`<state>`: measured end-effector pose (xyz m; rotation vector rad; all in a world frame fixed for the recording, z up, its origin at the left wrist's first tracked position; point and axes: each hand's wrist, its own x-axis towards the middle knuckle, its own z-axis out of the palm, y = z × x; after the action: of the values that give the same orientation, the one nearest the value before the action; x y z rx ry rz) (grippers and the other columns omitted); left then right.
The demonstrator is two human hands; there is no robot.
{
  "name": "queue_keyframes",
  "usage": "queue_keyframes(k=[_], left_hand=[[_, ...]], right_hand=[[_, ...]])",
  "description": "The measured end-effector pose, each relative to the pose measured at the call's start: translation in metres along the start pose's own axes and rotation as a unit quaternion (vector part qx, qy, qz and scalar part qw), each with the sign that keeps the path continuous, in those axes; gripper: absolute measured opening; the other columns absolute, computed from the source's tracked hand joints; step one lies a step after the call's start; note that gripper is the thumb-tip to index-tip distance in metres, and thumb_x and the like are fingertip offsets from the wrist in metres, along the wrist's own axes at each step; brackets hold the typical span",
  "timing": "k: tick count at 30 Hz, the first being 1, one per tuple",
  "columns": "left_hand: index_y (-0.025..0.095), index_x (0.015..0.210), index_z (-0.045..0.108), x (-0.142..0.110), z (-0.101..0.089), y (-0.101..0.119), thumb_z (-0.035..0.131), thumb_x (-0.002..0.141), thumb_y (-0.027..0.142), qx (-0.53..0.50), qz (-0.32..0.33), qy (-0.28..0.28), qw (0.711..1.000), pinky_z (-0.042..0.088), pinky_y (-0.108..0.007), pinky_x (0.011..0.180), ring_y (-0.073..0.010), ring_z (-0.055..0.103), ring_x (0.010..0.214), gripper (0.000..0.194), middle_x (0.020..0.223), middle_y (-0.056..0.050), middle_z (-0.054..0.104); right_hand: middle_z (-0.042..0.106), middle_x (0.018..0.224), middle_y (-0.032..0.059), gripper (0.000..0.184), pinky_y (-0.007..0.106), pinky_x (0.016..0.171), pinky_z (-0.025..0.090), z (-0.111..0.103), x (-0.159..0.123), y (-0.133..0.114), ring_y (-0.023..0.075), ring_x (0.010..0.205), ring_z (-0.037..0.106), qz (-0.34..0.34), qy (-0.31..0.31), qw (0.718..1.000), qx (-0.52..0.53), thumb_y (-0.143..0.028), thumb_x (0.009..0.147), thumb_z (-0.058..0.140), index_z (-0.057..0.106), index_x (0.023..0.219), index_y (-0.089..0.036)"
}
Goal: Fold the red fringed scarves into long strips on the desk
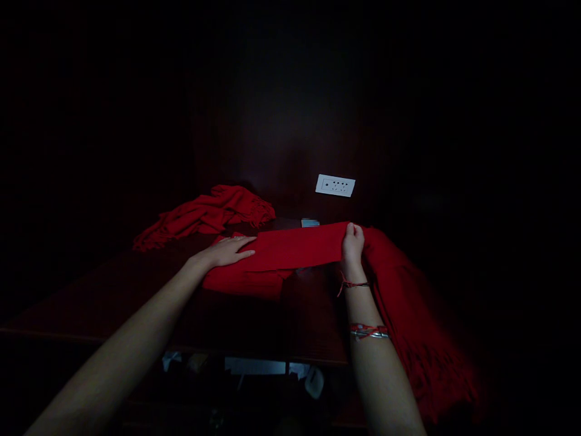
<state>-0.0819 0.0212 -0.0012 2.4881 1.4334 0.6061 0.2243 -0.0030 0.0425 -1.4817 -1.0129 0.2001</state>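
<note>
A red scarf (299,245) is stretched in a flat band between my two hands. My left hand (229,250) lies flat on its left end, fingers spread, pressing on the folded layers over the dark table. My right hand (353,243) is closed round the band's right part and lifts it a little. Beyond that hand, the rest of the scarf drapes down to the right and ends in fringe. Below my left hand, a folded red piece (245,284) lies on the table; I cannot tell whether it belongs to the same scarf.
A crumpled red fringed scarf (209,212) lies at the back left of the table (149,303). A white wall socket (335,185) sits behind. A small pale object (310,223) rests near the wall. Pale items (254,366) show under the table edge. The surroundings are very dark.
</note>
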Motion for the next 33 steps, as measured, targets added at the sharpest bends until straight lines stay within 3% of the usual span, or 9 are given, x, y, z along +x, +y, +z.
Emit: queue_keyframes(k=[5,9,11,14,16,18,21,25,33], left_hand=[[0.026,0.121,0.036,0.0,-0.002,-0.012,0.049,0.065,0.051,0.013,-0.09,-0.028,0.995,0.012,-0.049,0.094,-0.0291,0.02,0.12,0.064,0.13,-0.011,0.029],[0.028,0.114,0.045,-0.002,-0.015,-0.022,0.059,0.058,0.047,0.064,-0.237,0.002,0.969,0.006,-0.064,0.083,-0.0392,0.009,0.119,0.06,0.132,-0.014,0.022],[0.026,0.113,0.046,-0.006,-0.023,-0.025,0.063,0.057,0.04,0.094,-0.291,0.03,0.952,0.004,-0.064,0.084,-0.0396,0.005,0.12,0.061,0.133,-0.014,0.019],[0.022,0.116,0.044,-0.011,-0.029,-0.019,0.062,0.059,0.023,0.142,-0.302,0.093,0.938,0.0,-0.057,0.09,-0.0365,0.002,0.121,0.059,0.134,-0.014,0.017],[0.018,0.118,0.042,-0.012,-0.026,-0.011,0.057,0.064,0.02,0.153,-0.241,0.146,0.947,0.001,-0.054,0.093,-0.0352,0.004,0.121,0.057,0.134,-0.013,0.017],[0.017,0.122,0.036,-0.008,-0.017,-0.003,0.051,0.07,0.028,0.126,-0.149,0.183,0.964,0.007,-0.05,0.095,-0.0329,0.007,0.122,0.055,0.134,-0.012,0.017],[0.019,0.127,0.027,0.002,0.004,0.001,0.042,0.074,0.044,0.046,-0.091,0.123,0.987,0.015,-0.044,0.096,-0.0287,0.011,0.122,0.06,0.134,-0.012,0.018],[0.02,0.127,0.027,0.011,0.021,-0.009,0.037,0.072,0.055,0.029,-0.153,-0.004,0.988,0.012,-0.045,0.096,-0.0275,0.013,0.122,0.066,0.133,-0.012,0.021],[0.02,0.131,0.013,0.009,0.013,-0.01,0.017,0.075,0.06,0.122,-0.172,-0.045,0.976,0.013,-0.04,0.097,-0.0225,0.011,0.123,0.068,0.136,-0.008,0.014]], right_hand=[[0.049,0.098,0.0123,0.032,0.024,0.079,0.035,-0.037,0.009,0.002,0.0146,0.092,0.046,0.015,0.124,0.98,-0.158,-0.021,0.082,0.015,0.042,0.098,-0.011],[0.044,0.106,0.0175,0.027,0.038,0.079,0.034,-0.035,-0.002,0.004,0.0254,0.099,0.041,-0.011,0.064,0.96,-0.272,-0.027,0.076,0.038,0.047,0.098,-0.014],[0.038,0.115,0.0185,0.036,0.048,0.082,0.029,-0.021,-0.015,0.003,0.032,0.106,0.034,-0.056,-0.03,0.95,-0.304,-0.031,0.068,0.05,0.049,0.101,-0.016],[0.03,0.126,0.015,0.058,0.05,0.089,0.02,0.004,-0.038,-0.002,0.0305,0.116,0.023,-0.159,-0.3,0.893,-0.296,-0.041,0.067,0.051,0.038,0.118,-0.018],[0.025,0.13,0.0124,0.074,0.044,0.094,0.019,0.016,-0.054,-0.006,0.0263,0.119,0.021,-0.196,-0.473,0.82,-0.256,-0.049,0.064,0.052,0.026,0.126,-0.018],[0.021,0.133,0.0124,0.089,0.043,0.095,0.018,0.024,-0.069,-0.012,0.0273,0.12,0.018,-0.204,-0.554,0.762,-0.265,-0.052,0.056,0.058,0.02,0.129,-0.018],[0.029,0.129,0.0139,0.08,0.051,0.09,0.019,0.028,-0.08,-0.018,0.0316,0.117,0.024,-0.226,-0.549,0.732,-0.333,-0.046,0.058,0.059,0.027,0.126,-0.02],[0.05,0.11,0.0124,0.044,0.042,0.083,0.03,0.026,-0.079,-0.018,0.0249,0.102,0.044,-0.306,-0.46,0.74,-0.383,-0.019,0.071,0.045,0.043,0.115,-0.02],[0.057,0.096,0.0105,0.026,0.041,0.087,0.023,0.033,-0.082,-0.014,0.0208,0.094,0.047,-0.379,-0.312,0.76,-0.426,-0.019,0.078,0.036,0.052,0.098,-0.016]])
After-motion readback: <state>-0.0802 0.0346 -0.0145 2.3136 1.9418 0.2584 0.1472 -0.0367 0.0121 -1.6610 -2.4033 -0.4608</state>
